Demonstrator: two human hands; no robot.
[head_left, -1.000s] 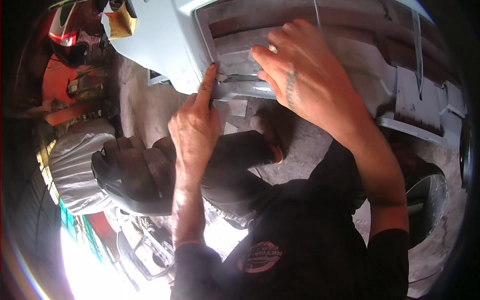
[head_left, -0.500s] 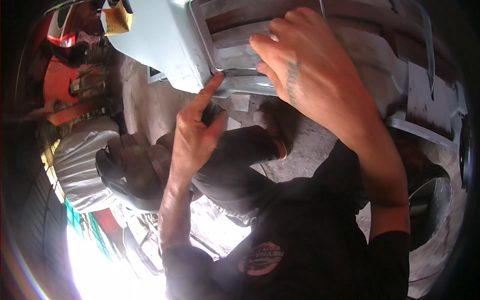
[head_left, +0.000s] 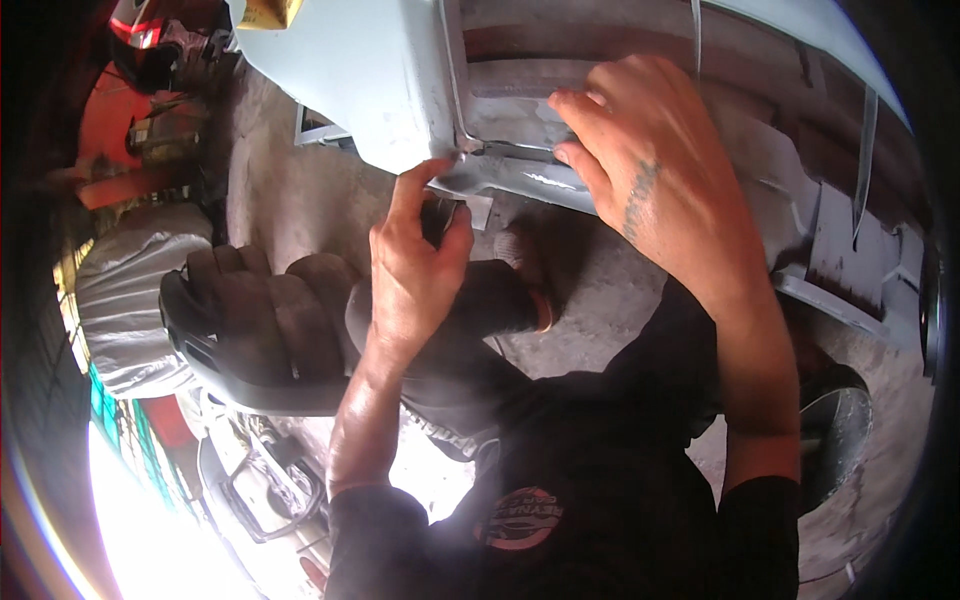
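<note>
A pale blue-grey panel (head_left: 350, 70) has a recessed opening with a grey sill along its lower edge (head_left: 530, 175). My left hand (head_left: 415, 250) touches the opening's lower left corner with a bent index finger; its thumb stands apart and the other fingers curl underneath, partly hidden. My right hand (head_left: 655, 175) is over the sill at the opening's right part, fingers loosely bent, thumb and index apart; what lies under its curled fingertips is hidden. A yellow paper piece (head_left: 275, 12) sits on the panel's upper left.
My dark-clad legs are below the panel, beside a black padded piece (head_left: 240, 330). A grey covered bundle (head_left: 130, 290) and red parts (head_left: 110, 120) stand at left. A round black object (head_left: 830, 430) lies at right, and metal parts (head_left: 260, 480) at lower left.
My left index finger has bent more and moved slightly right at the corner. My right hand has shifted right and a little down. The whole view has shifted somewhat.
</note>
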